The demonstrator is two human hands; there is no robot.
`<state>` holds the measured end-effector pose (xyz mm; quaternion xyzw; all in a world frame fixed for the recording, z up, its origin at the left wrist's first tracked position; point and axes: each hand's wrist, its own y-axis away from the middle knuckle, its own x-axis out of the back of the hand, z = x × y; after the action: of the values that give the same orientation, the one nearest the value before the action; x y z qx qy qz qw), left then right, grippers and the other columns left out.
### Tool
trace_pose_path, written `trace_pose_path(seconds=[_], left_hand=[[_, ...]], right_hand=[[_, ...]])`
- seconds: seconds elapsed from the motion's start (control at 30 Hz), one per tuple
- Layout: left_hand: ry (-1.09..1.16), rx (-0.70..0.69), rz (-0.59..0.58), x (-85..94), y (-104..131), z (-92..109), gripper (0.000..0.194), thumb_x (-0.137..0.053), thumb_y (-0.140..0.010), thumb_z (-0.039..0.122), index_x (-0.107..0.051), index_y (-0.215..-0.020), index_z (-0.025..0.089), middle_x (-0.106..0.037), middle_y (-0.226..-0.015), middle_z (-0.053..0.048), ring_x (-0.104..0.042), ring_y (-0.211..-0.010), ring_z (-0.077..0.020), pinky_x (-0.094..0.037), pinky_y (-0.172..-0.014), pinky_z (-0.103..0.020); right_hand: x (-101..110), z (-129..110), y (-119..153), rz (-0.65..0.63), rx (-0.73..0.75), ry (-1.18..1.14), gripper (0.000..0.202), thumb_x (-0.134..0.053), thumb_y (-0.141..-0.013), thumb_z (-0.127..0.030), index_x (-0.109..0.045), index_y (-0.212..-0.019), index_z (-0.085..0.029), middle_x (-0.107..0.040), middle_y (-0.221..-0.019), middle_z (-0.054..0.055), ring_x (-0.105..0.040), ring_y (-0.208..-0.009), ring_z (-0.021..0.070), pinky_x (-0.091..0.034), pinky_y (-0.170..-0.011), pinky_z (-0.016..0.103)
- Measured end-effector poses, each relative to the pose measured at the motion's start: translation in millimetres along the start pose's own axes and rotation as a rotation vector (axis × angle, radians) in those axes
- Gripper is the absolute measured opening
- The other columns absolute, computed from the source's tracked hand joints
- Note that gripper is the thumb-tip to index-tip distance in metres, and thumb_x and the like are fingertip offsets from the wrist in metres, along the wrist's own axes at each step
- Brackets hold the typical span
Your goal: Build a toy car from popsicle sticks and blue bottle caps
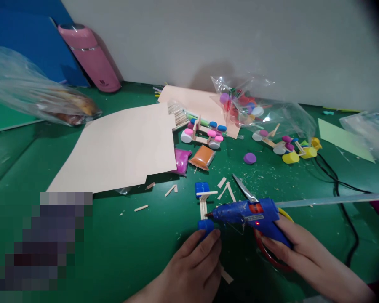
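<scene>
My left hand (194, 265) has its fingers closed on the near blue bottle cap (206, 226) of a small craft-stick piece. Wooden sticks (203, 206) join that cap to a far blue cap (202, 188), with a short stick lying across. My right hand (298, 248) grips a blue hot glue gun (246, 211), its small red light lit and a long clear glue stick (322, 201) coming out of its back. The gun's nozzle tip is at the sticks, close to the near cap. Under the gun lie scissors (244, 187), their handles partly hidden.
Craft-stick toys with cap wheels (202, 136) stand beyond, others (279, 145) to the right. A large cream sheet (123, 147), orange packet (202, 157), purple cap (249, 158) and stick scraps (141, 208) lie about. A pink flask (93, 59) leans behind; a black cable (337, 185) runs right.
</scene>
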<state>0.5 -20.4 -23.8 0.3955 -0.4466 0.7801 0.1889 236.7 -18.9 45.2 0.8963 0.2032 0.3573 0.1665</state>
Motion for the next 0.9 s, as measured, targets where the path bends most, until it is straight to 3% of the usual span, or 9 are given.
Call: trace_pose_path(seconds=[0.37, 0.57, 0.9], left_hand=[[-0.002, 0.002, -0.007, 1.4, -0.9, -0.3, 0.015, -0.051, -0.081, 0.019, -0.064, -0.075, 0.016, -0.069, -0.096, -0.001, -0.053, -0.107, -0.0190, -0.032, -0.100, -0.032], [0.006, 0.004, -0.011, -0.1, 0.1, -1.7, 0.015, -0.050, -0.081, 0.019, -0.064, -0.077, 0.015, -0.069, -0.095, -0.001, -0.054, -0.106, -0.0197, -0.029, -0.102, -0.032], [-0.011, 0.011, 0.004, 0.2, 0.5, 0.3, 0.016, -0.050, -0.081, 0.017, -0.064, -0.076, 0.015, -0.069, -0.094, -0.001, -0.054, -0.106, -0.0197, -0.029, -0.102, -0.033]], right_hand=[[0.3, 2.7, 0.7, -0.009, -0.006, 0.026, 0.038, -0.040, -0.086, -0.037, -0.044, -0.121, -0.023, -0.060, -0.103, 0.007, -0.057, -0.093, 0.0206, -0.048, -0.080, 0.031], [5.3, 8.5, 4.8, 0.012, -0.023, 0.075, 0.037, -0.042, -0.086, -0.036, -0.041, -0.122, -0.027, -0.055, -0.118, 0.005, -0.054, -0.100, 0.0207, -0.046, -0.085, 0.032], [-2.8, 3.6, -1.2, -0.028, 0.020, 0.007, 0.037, -0.040, -0.087, -0.036, -0.040, -0.121, -0.023, -0.057, -0.108, 0.007, -0.055, -0.092, 0.0189, -0.046, -0.083, 0.032]])
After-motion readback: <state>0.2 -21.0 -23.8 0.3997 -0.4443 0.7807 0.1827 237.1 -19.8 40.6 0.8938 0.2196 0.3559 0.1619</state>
